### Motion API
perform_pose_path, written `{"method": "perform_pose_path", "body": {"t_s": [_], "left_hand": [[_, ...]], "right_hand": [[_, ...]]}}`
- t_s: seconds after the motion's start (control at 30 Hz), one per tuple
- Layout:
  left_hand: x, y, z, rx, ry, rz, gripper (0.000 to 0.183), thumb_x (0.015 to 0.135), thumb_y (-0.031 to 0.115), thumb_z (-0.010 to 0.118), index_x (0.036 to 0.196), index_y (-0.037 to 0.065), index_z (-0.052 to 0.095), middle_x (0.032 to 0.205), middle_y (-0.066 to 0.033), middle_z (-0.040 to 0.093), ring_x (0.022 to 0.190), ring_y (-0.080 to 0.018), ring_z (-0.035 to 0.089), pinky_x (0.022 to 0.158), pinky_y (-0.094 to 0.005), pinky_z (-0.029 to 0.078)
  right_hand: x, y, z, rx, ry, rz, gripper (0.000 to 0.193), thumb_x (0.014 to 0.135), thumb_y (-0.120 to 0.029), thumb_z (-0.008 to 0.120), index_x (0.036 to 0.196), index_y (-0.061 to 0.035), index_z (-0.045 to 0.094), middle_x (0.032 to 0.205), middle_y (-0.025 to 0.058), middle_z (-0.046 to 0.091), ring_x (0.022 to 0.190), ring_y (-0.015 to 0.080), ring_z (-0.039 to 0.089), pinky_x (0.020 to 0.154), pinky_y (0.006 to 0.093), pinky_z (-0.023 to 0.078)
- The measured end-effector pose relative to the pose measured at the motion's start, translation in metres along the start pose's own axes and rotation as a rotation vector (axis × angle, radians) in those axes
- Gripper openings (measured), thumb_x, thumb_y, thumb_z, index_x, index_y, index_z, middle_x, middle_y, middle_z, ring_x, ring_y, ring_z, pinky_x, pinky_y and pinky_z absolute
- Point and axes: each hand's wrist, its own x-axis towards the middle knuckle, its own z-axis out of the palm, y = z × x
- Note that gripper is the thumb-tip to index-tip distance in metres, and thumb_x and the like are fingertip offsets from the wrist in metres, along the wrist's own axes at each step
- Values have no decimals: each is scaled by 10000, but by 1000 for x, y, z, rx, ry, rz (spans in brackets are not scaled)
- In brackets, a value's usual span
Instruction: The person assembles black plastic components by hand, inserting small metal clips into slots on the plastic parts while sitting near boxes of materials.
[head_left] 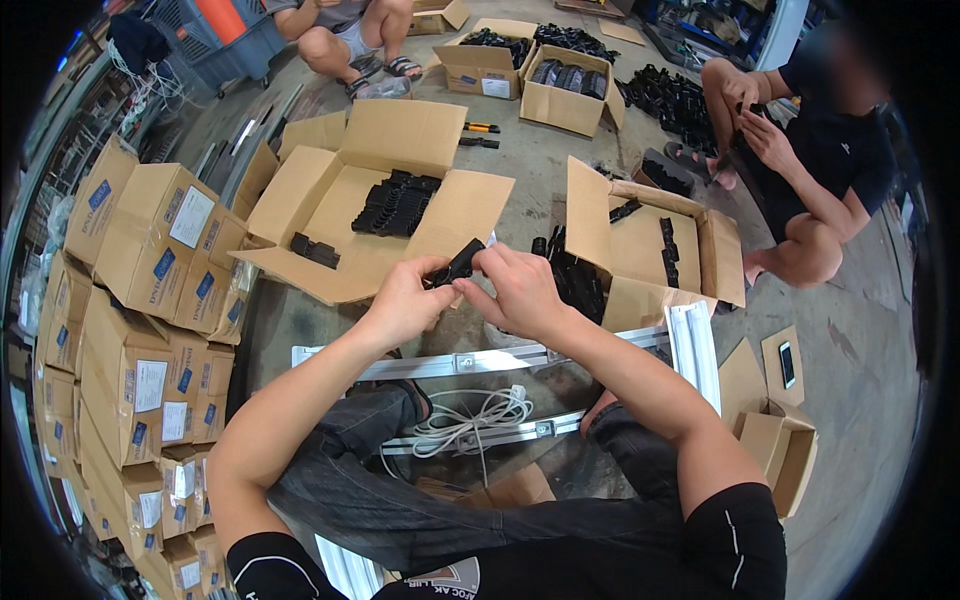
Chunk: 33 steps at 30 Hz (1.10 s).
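Both my hands meet in front of me around a small black bracket-like part (pixel 461 262). My left hand (pixel 405 297) grips its lower left end, while the fingers of my right hand (pixel 518 287) pinch its right side. Just beyond, an open cardboard box (pixel 325 215) holds a neat row of black parts (pixel 397 203), with a separate black part (pixel 315 251) near its left front. To the right stands another open box (pixel 640 235) with a few black parts (pixel 669 252) inside. Between the boxes lies a heap of similar black parts (pixel 575 275), partly hidden by my right hand.
Stacked cartons (pixel 130 385) rise on my left. A silver metal frame (pixel 460 364) and a coiled white cable (pixel 480 425) lie below my hands. A seated person (pixel 830 170) handles a dark part at right; another person (pixel 340 35) squats at the back. A phone (pixel 787 365) rests on cardboard.
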Motion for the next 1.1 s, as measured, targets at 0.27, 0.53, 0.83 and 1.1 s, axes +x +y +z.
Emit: {"method": "perform_pose_path", "body": {"t_s": [0.27,0.53,0.83,1.1], "left_hand": [[15,-24,3,-222,-65,74,333,900,91,645,1207,-25,593,737,-7,583,529,-54,464,444,-227,333],[15,-23,-1,-291,-125,31,268,891,34,642,1145,-43,610,756,-7,591,625,-69,520,552,-226,403],[12,-18,0,-273,-131,-5,277,892,33,642,1157,-44,607,777,-16,606,662,-78,554,580,-234,449],[14,-20,0,-283,-150,-10,253,893,39,638,1130,-46,621,801,-28,613,682,-83,563,589,-235,458]], "right_hand": [[-4,6,2,8,8,-11,213,802,-181,715,876,-49,566,758,114,590,627,302,626,532,393,483],[-2,3,3,84,99,-23,189,811,-155,720,896,-47,590,783,103,602,635,284,631,542,381,485],[-2,3,0,92,67,-18,200,817,-186,720,888,-58,584,779,99,593,631,300,627,550,392,489],[-5,8,3,91,52,-36,211,797,-194,736,868,-58,591,790,96,595,626,285,623,546,390,483]]}}
